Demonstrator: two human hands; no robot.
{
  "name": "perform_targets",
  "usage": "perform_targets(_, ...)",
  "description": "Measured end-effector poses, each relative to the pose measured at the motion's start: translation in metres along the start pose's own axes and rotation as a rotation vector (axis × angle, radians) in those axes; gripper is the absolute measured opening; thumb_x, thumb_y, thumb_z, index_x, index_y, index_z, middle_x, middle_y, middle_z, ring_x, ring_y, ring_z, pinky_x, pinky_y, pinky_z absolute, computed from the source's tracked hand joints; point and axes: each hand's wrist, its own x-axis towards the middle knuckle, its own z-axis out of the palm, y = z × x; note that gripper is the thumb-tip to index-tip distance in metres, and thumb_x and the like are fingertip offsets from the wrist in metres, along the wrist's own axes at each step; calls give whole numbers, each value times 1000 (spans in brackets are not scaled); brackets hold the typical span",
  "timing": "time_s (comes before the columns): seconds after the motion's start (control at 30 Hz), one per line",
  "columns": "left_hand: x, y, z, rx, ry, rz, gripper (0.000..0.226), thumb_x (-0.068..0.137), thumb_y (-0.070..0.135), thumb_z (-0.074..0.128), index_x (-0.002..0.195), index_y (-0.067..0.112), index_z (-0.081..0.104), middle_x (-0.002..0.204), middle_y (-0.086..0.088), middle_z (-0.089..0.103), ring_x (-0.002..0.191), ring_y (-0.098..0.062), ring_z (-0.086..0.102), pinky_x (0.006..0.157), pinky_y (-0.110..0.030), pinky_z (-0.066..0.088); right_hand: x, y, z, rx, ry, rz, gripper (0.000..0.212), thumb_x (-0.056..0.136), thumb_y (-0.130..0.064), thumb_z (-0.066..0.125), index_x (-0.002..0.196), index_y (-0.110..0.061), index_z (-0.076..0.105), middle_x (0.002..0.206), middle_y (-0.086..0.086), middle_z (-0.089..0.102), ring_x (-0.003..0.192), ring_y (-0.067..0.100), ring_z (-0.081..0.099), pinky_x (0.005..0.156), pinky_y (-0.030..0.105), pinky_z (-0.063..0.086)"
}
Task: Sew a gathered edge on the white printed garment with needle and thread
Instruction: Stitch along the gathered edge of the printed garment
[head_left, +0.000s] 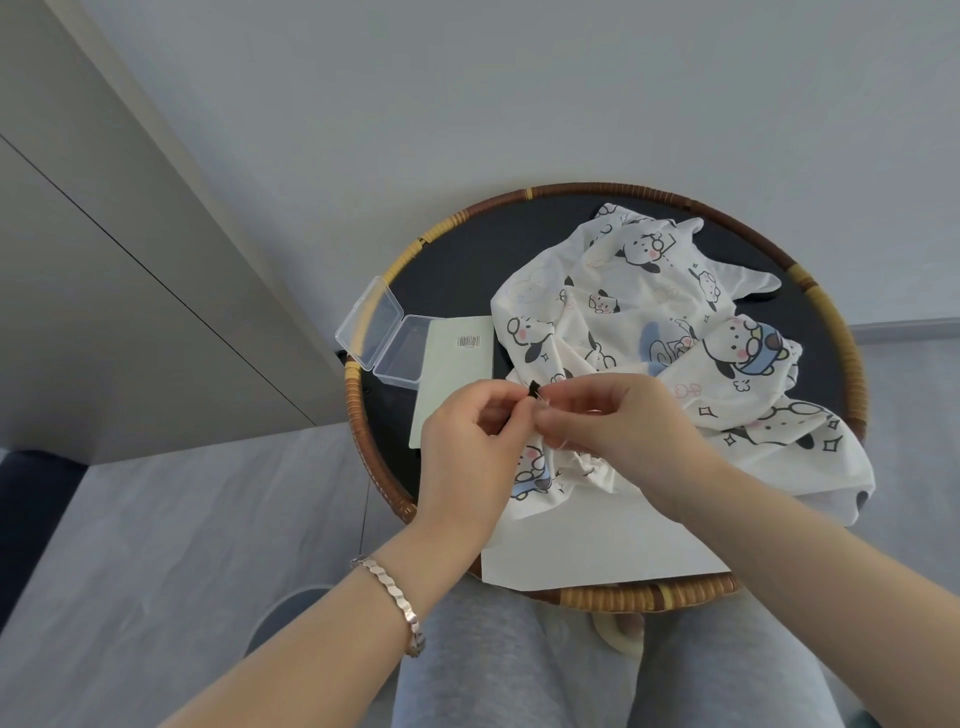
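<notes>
At the near side of the round table with the woven rattan rim, in the head view, I see both hands meeting just above the white garment printed with cartoon dogs. It lies heaped across the right half of the dark top, and its near edge is bunched under the fingers. The left hand pinches a small black piece. The right hand has its fingertips pressed together just beside it, on what I take for the needle, though it is too fine to be sure. To the left lie an open clear plastic box and a pale green card. I judge this to be thread handling between stitches. The next move needs the point set back into the gathered edge and the thread drawn evenly.
</notes>
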Motion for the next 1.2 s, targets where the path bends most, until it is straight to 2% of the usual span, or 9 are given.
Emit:
perform_targets(0.1, 3, 2, 2, 14, 26, 4, 13, 83, 9, 66, 83, 22, 66, 70, 21, 61, 69, 8, 61, 60, -3, 44, -1, 3, -3, -43, 13, -2, 16, 77, -1, 71, 89, -10, 69, 61, 0, 67, 55, 12, 62, 70, 25, 57)
perform_targets(0.23, 3, -1, 2, 37, 44, 28, 10, 82, 9, 66, 90, 14, 70, 74, 22, 61, 73, 9, 61, 64, -2, 44, -2, 4, -4, -47, 67, 10, 4, 78, -11, 73, 77, -14, 71, 56, -3, 66, 51, 10, 60, 59, 22, 57)
perform_targets(0.4, 3, -4, 2, 46, 44, 39, 10, 83, 10, 66, 90, 15, 70, 76, 20, 61, 76, 6, 61, 65, -3, 45, -1, 6, -5, -139, 114, 6, 9, 79, -12, 72, 71, -15, 71, 62, 6, 65, 55, 15, 57, 59, 26, 55)
perform_targets(0.57, 2, -2, 4, -10, -97, 70, 18, 86, 8, 61, 85, 25, 64, 83, 6, 66, 78, -3, 63, 69, -9, 49, 3, 4, -3, -94, 116, -64, 8, 75, -10, 74, 70, -13, 69, 47, 0, 59, 43, 10, 51, 50, 20, 47)
perform_targets(0.67, 3, -5, 1, -14, -214, 76, 11, 89, 10, 58, 91, 17, 67, 88, 0, 68, 80, -6, 64, 72, -14, 51, 7, 3, -7, 64, 64, 19, 21, 73, -9, 76, 89, -10, 63, 51, 1, 61, 46, 10, 56, 51, 18, 51)
perform_targets(0.73, 5, -7, -1, -13, -256, 76, 11, 89, 10, 58, 91, 16, 67, 89, 0, 67, 81, -6, 64, 72, -15, 51, 8, 2, -12, 30, -34, 97, 25, 75, -16, 74, 97, -11, 63, 59, 1, 63, 55, 12, 58, 59, 20, 53)
perform_targets(0.83, 5, -5, -2, -12, -269, 59, 18, 88, 8, 59, 86, 26, 64, 87, 9, 64, 78, 2, 60, 69, -9, 46, 13, 5, -16, -78, -109, 158, 20, 83, -36, 64, 88, -18, 72, 70, -5, 60, 68, 10, 50, 68, 22, 46)
perform_targets(1.03, 5, -2, 2, 53, -284, 72, 13, 88, 10, 59, 85, 23, 62, 81, 15, 59, 75, 9, 56, 66, -4, 42, 20, 10, -16, 92, -58, 135, 12, 86, -19, 62, 81, -15, 71, 81, 1, 64, 77, 12, 53, 71, 23, 43)
perform_targets(1.2, 8, 3, 5, 23, -269, 48, 12, 91, 8, 54, 86, 16, 61, 77, 11, 59, 73, 9, 53, 63, -4, 40, 23, 12, -3, 440, 71, 119, 13, 90, -14, 56, 82, -13, 66, 67, -3, 62, 69, 11, 54, 67, 18, 45)
